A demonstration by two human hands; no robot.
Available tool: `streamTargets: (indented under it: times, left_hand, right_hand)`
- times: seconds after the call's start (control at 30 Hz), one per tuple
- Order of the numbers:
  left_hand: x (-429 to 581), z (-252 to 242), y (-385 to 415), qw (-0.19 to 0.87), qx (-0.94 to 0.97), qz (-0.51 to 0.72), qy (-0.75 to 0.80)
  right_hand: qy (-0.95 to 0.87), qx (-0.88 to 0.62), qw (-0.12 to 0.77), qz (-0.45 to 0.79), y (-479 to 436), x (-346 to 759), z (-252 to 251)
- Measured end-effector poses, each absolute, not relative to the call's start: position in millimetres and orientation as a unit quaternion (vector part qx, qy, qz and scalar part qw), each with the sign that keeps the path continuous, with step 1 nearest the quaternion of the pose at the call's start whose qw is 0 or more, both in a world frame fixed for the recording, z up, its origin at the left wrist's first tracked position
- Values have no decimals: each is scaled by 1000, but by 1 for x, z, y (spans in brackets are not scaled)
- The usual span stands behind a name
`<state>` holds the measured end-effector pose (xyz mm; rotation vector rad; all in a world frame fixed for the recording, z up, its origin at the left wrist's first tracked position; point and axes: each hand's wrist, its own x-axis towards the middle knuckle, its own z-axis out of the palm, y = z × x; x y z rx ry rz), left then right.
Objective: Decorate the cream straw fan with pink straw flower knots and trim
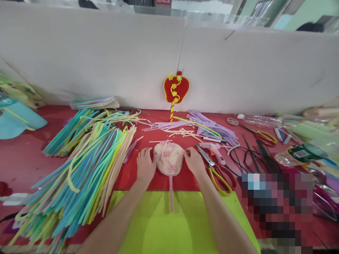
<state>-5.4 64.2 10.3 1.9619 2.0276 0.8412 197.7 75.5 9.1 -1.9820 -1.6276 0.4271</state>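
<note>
A round, cream-coloured pipe-cleaner fan (pixel 162 164) with pink flowers and a pink handle lies between my hands. Its handle points toward me, over a yellow-green sheet (pixel 169 233). My left hand (pixel 145 164) grips the fan's left edge, with the thumb against the rim and the fingers bent. On the opposite side, my right hand (pixel 194 161) pinches the right edge between thumb and fingers. Just right of that hand lie scissors (pixel 218 178) with yellow and red handles and a pink glue gun (pixel 215 151).
Bundles of coloured pipe cleaners (pixel 79 173) spread over the left side. Purple pipe cleaners (pixel 212 127) lie behind the fan, near a red fan with yellow trim (pixel 176 90) against the white partition (pixel 106 60). Cables, a second pair of scissors (pixel 261 135) and plastic bottles (pixel 262 120) are on the right.
</note>
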Motion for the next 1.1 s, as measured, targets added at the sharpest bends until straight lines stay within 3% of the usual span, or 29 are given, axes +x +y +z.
streamTargets:
  times: [0.17,0.33,0.53,0.77,0.93,1.1]
  left_hand:
    - [-3,16,75,93,661,237,706]
    - [-8,13,81,121,655,308,680]
    - [-12,8,82,283,605,438,602]
    - [-8,8,86,414,495,482,592]
    - [-7,12,86,475,424,522,567]
    - [-5,15,85,559,391,498,535]
  right_hand:
    - [-592,-741,268,170,75,194,13]
    - [-590,-737,280,175,68,192,12]
    - [-589,-698,351,206,66,195,8]
    - [-451,-616,503,406,73,197,6]
    - [-396,-540,501,548,71,189,15]
    - [-365,-542,533,537,67,185,23]
